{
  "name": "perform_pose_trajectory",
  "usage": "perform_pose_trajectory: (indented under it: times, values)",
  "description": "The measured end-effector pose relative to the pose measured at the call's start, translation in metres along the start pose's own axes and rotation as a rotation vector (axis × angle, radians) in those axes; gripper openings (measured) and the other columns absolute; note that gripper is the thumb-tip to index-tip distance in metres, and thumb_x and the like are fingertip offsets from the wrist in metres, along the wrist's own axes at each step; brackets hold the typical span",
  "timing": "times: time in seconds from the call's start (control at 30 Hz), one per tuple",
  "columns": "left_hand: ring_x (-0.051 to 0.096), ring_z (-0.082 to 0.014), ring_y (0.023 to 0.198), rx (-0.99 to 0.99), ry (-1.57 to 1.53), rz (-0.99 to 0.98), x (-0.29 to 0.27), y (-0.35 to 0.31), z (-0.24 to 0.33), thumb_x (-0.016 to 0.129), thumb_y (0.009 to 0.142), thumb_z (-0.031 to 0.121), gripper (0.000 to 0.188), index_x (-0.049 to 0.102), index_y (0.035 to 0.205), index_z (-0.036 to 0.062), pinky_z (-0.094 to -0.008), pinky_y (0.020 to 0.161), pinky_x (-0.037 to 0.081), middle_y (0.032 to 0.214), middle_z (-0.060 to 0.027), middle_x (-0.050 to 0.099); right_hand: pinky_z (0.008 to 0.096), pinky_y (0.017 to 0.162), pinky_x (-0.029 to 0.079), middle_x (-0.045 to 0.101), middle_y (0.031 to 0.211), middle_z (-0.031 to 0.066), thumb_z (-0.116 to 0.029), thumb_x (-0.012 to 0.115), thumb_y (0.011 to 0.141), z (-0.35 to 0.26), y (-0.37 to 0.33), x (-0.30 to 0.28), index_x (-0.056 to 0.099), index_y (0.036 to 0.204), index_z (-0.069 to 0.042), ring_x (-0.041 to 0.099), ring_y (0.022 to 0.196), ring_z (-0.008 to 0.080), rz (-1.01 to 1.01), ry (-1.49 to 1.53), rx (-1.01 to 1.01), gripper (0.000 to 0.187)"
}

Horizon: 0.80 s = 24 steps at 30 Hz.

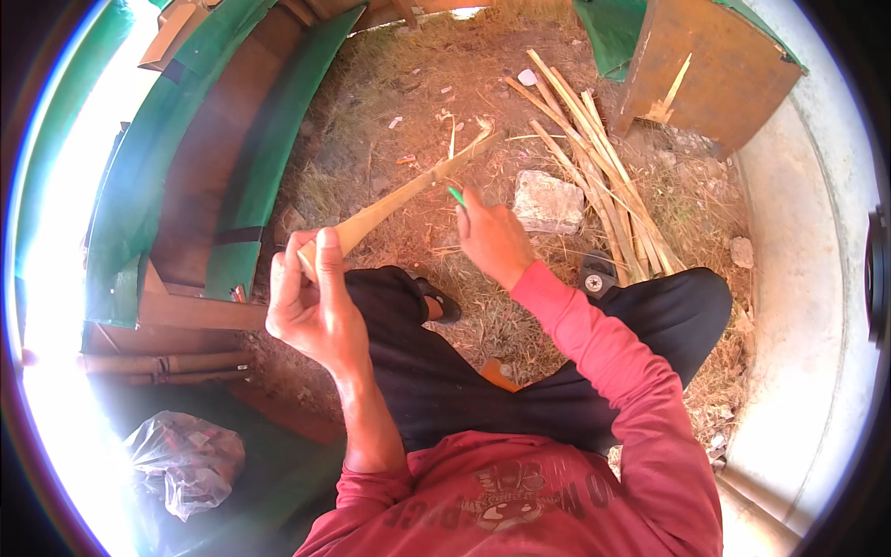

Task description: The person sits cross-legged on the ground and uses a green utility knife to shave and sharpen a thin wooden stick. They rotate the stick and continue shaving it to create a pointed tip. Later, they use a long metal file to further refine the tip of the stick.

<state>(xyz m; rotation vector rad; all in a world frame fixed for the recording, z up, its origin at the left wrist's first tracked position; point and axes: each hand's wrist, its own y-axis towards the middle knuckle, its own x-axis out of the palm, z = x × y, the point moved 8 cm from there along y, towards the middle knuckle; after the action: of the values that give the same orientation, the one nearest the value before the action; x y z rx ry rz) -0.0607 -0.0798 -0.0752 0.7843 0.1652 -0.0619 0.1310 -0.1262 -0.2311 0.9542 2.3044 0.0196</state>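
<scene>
My left hand (320,311) pinches the near end of a long, pale bamboo strip (399,200) between thumb and fingers. The strip slants away to the upper right, and thin curled shavings (484,125) hang near its far end. To the right of the strip, my right hand (495,237) is closed round a slim green object (456,195). Only the tip of that object shows past my fingers, so its kind is hidden. A small gap appears between it and the strip.
A pile of split bamboo strips (608,162) lies at the right, beside a pale stone block (548,201). Green-covered boards (278,121) stand at the left. A brown board (710,70) and a pale wall (789,278) bound the right. A clear plastic bag (190,455) sits lower left.
</scene>
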Motion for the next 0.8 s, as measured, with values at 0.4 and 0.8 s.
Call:
perform_pose_trajectory:
  times: [0.4, 0.8]
  values:
    - [0.055, -0.0060, 0.067, -0.092, -0.053, 0.059, -0.001, 0.009, -0.010, 0.072, 0.092, 0.011, 0.015, 0.071, 0.094, -0.0039, -0.0204, 0.058, 0.051, 0.078, -0.0014, 0.061, 0.0551, 0.047, 0.043, 0.056, 0.055, 0.0206, -0.018, 0.056, 0.097, 0.003, 0.004, 0.000, 0.052, 0.108, -0.003, 0.059, 0.053, 0.0444, 0.109, -0.065, -0.123, 0.019]
    - [0.050, -0.0048, 0.064, -0.050, -0.074, -0.038, 0.008, -0.002, -0.001, 0.072, 0.092, 0.010, 0.014, 0.069, 0.092, -0.0038, -0.0196, 0.058, 0.041, 0.077, 0.0017, 0.055, 0.0494, 0.051, 0.051, 0.062, 0.061, 0.0201, -0.014, 0.053, 0.096, 0.057, 0.024, 0.000, 0.054, 0.113, 0.000, 0.064, 0.054, 0.0379, -0.051, -0.020, 0.087, 0.022]
